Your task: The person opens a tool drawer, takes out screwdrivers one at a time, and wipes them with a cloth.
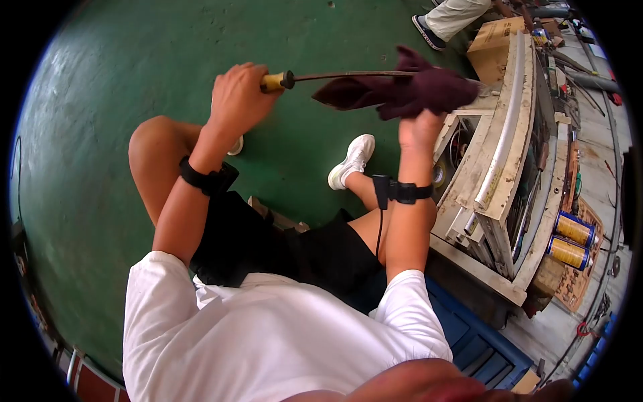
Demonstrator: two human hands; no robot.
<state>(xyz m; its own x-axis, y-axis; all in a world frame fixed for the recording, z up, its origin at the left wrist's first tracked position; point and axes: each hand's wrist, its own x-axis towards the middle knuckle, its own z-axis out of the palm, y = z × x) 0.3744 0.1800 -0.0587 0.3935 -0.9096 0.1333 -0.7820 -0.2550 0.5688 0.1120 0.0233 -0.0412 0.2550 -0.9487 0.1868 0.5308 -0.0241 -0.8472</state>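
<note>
My left hand (242,97) is closed around the yellow and black handle (276,82) of a long, thin-shafted tool like a screwdriver. The shaft (348,75) runs right, and its far end is hidden in a dark maroon cloth (435,88). Under and behind this cloth is my right hand (423,127), wrapped in it around the shaft; most of its fingers are covered. One loose flap of cloth hangs to the left below the shaft. Both hands are raised above the green floor, beyond my knees.
A worn bench frame (489,147) with tools inside stands close on the right. Two yellow and blue cans (570,252) lie beyond it. At the top right are a cardboard box (494,48) and another person's leg and shoe (430,32). Blue plastic (469,338) shows beneath me.
</note>
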